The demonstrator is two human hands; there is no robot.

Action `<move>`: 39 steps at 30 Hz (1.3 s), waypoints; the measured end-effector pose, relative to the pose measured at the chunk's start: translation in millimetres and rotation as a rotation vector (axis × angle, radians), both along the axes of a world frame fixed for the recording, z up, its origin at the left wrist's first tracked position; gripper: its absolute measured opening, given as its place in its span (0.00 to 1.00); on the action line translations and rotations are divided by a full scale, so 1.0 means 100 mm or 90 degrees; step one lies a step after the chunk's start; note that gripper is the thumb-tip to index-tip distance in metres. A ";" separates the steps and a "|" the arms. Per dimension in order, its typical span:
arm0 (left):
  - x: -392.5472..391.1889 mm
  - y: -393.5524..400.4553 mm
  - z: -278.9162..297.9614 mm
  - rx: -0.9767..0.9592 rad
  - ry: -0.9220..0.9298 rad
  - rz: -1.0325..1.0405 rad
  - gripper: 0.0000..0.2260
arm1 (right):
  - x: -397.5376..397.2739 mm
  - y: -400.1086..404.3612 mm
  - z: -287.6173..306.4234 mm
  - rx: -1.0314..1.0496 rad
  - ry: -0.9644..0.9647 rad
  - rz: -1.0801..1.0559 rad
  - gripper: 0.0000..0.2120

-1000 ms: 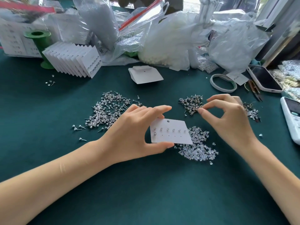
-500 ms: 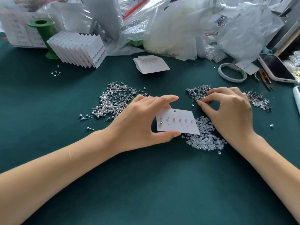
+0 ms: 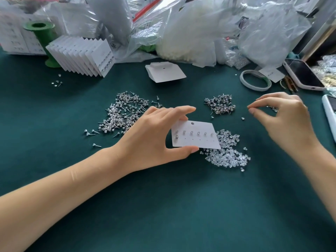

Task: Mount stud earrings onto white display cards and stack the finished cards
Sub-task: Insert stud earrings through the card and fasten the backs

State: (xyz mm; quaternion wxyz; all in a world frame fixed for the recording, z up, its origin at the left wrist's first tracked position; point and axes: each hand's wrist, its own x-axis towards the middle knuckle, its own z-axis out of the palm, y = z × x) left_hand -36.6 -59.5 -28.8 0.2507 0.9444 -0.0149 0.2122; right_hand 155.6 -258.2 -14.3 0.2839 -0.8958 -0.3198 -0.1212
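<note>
A white display card (image 3: 195, 136) sits low over the green desk (image 3: 163, 206), its near edge above a heap of clear earring backs (image 3: 227, 151). Six studs fill its upper row and one sits at the left end of the lower row. The left hand (image 3: 151, 140) holds the card by its left part, fingers (image 3: 181, 110) along the top edge and thumb curled under the bottom edge. The right hand (image 3: 283, 119) hovers off to the right, apart from the card, index finger and thumb nearly closed; whether they pinch a stud is too small to tell. Loose studs lie in a large pile (image 3: 121, 115) left of the card and a smaller pile (image 3: 221, 104) behind it. Finished cards (image 3: 81, 57) stand fanned at far left.
</note>
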 end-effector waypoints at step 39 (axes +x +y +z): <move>-0.01 -0.05 0.03 -0.016 0.012 -0.036 0.30 | 0.02 0.22 -0.20 -0.018 0.047 0.024 0.05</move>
